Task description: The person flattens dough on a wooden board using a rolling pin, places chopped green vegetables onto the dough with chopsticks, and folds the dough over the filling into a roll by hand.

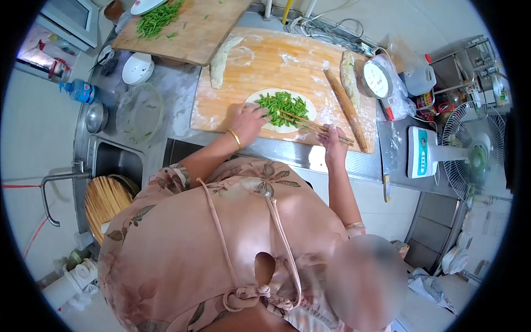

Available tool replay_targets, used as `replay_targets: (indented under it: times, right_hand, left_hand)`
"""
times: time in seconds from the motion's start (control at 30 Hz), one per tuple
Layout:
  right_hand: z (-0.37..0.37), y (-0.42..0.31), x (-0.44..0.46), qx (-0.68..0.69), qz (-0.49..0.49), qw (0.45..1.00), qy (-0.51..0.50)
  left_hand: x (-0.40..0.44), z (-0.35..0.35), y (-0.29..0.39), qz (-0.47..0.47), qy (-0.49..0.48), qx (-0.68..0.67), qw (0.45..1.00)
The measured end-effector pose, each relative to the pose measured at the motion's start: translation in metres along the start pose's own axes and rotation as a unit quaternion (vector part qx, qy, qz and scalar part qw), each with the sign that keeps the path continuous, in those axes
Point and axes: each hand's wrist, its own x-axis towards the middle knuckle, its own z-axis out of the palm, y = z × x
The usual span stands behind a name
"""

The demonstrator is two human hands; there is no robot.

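On the floured wooden board (260,61) lies a round, flat sheet of dough (312,112), with a heap of chopped green vegetables (282,103) spread over its middle. My left hand (250,123) rests at the dough's left edge, its fingers extended and touching the edge or the nearest greens. My right hand (334,145) grips a pair of wooden chopsticks (312,124) by their thick ends. Their tips reach into the greens from the right. Some of the left fingertips are hard to make out.
A rolling pin (344,108) lies right of the dough. Rolls of dough sit at left (220,63) and right (348,77). Beyond are a flour bowl (376,80), knife (386,163), scale (423,152) and fan (470,152). Upper left, another board (193,30) holds chopped greens; a sink (113,160) is left.
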Motion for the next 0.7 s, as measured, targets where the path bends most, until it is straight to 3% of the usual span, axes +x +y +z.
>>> replay_targets:
  times: [0.4,0.53,0.7]
  right_hand:
    - [-0.021,-0.004,0.012,0.038,-0.051,0.997,0.042]
    - [-0.02,-0.007,0.012,0.054,-0.024,0.997,0.044]
    - [-0.028,-0.005,0.009,0.06,-0.017,0.996,0.057]
  left_hand:
    - [0.011,0.0,0.016,0.048,-0.062,-0.004,0.997]
    - [0.019,0.004,0.027,0.067,-0.1,0.014,0.993]
    - [0.03,0.003,0.036,0.106,-0.07,0.007,0.992]
